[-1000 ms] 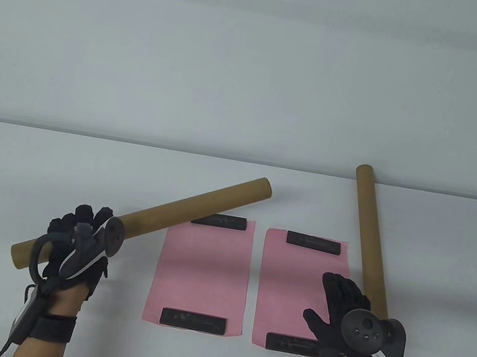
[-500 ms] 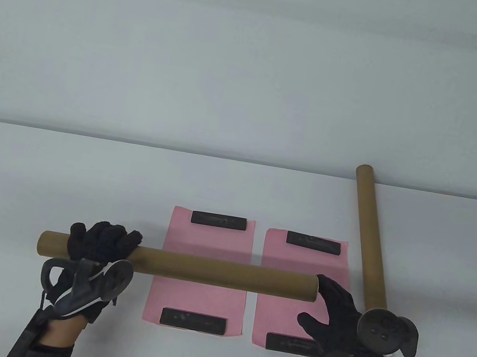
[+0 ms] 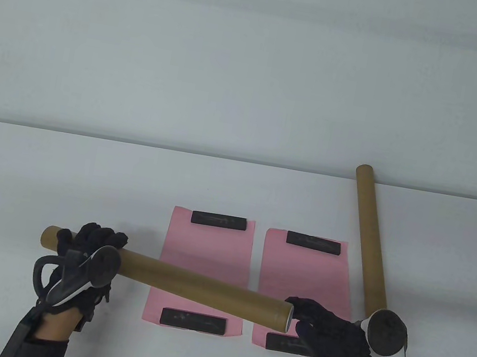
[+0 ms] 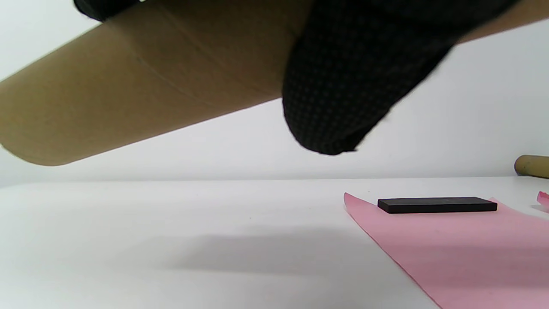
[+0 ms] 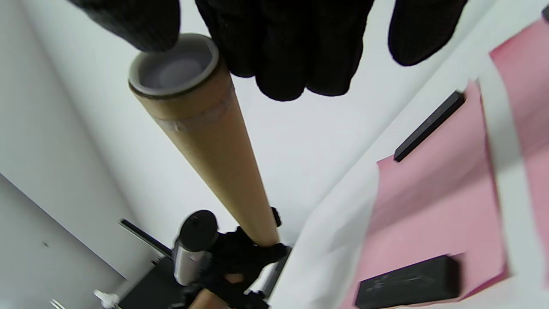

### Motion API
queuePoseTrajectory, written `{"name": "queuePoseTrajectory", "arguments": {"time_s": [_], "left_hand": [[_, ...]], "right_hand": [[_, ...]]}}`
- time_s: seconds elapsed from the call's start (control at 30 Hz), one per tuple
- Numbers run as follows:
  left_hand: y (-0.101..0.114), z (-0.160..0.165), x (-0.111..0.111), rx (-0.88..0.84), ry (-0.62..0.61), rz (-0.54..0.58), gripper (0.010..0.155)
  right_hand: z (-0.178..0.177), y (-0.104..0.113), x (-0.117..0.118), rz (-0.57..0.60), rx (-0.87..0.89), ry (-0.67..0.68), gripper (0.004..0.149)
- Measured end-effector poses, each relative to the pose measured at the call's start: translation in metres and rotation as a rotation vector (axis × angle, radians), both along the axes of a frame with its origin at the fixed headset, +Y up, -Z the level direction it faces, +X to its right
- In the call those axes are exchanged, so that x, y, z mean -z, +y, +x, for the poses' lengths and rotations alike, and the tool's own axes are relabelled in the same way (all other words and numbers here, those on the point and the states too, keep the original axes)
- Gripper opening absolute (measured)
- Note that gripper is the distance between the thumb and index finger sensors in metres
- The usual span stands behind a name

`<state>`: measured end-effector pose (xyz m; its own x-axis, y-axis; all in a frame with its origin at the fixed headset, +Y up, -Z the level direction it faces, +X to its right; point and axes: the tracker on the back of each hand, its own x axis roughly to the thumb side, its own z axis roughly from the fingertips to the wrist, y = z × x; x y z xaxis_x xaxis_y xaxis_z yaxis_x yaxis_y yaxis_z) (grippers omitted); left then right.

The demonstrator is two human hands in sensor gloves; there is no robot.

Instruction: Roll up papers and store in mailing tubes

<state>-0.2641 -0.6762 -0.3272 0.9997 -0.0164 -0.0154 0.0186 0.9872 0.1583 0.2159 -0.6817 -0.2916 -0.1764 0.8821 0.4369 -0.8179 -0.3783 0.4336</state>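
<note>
White desk [image 3: 18, 160] below; my left hand [image 3: 86, 253] grips the mailing tube [image 3: 202, 284], my right hand [image 3: 326, 334] fingering its cap [image 5: 173, 68], not gripping. Yanking could twist the tube free.

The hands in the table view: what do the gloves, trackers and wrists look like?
Both the left hand and the right hand wear black knit gloves with a fine dotted texture. Each back carries a dark grey tracker with a round disc, a ring and a white end. Black straps wrap the wrists; the forearms are bare, with dark cables alongside.

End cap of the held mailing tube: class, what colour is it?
White. The end cap of the held mailing tube shows best in the right wrist view.
</note>
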Motion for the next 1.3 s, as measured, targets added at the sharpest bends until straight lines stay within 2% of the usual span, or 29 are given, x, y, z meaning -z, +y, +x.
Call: {"name": "queuePoseTrajectory", "arguments": {"time_s": [0.27,0.47,0.53,0.67,0.77,1.03,1.1,1.13,1.17,1.2,1.23,1.3], "left_hand": [[0.000,0.005,-0.001,0.015,0.001,0.005,0.072],[0.003,0.014,-0.005,0.045,-0.010,0.037,0.072],[0.004,0.016,-0.005,0.059,-0.013,0.035,0.072],[0.006,0.021,-0.008,0.085,-0.026,0.051,0.072],[0.008,0.024,-0.010,0.089,-0.044,0.063,0.072],[0.010,0.029,-0.012,0.102,-0.057,0.077,0.073],[0.009,0.027,-0.012,0.111,-0.037,0.077,0.073],[0.009,0.025,-0.012,0.108,-0.030,0.078,0.073],[0.009,0.022,-0.011,0.102,-0.021,0.079,0.073],[0.009,0.019,-0.011,0.102,-0.009,0.073,0.073],[0.008,0.017,-0.010,0.100,-0.001,0.068,0.073],[0.008,0.013,-0.008,0.091,0.025,0.052,0.073]], "right_hand": [[0.002,0.000,0.001,0.021,-0.039,-0.051,0.057],[0.008,0.000,0.002,0.050,-0.092,-0.151,0.044],[0.009,0.001,0.002,0.078,-0.133,-0.210,0.042],[0.009,0.005,-0.003,0.210,-0.295,-0.398,0.039],[0.011,0.008,-0.004,0.240,-0.331,-0.485,0.038],[0.017,0.010,-0.005,0.300,-0.399,-0.626,0.037],[0.021,0.014,-0.009,0.388,-0.446,-0.728,0.035],[0.025,0.018,-0.009,0.485,-0.529,-0.728,0.035],[0.027,0.022,-0.008,0.523,-0.585,-0.735,0.036],[0.033,0.027,-0.008,0.553,-0.657,-0.808,0.037],[0.038,0.031,-0.006,0.564,-0.707,-0.833,0.037],[0.056,0.035,0.008,0.445,-0.865,-0.896,0.037]]}}
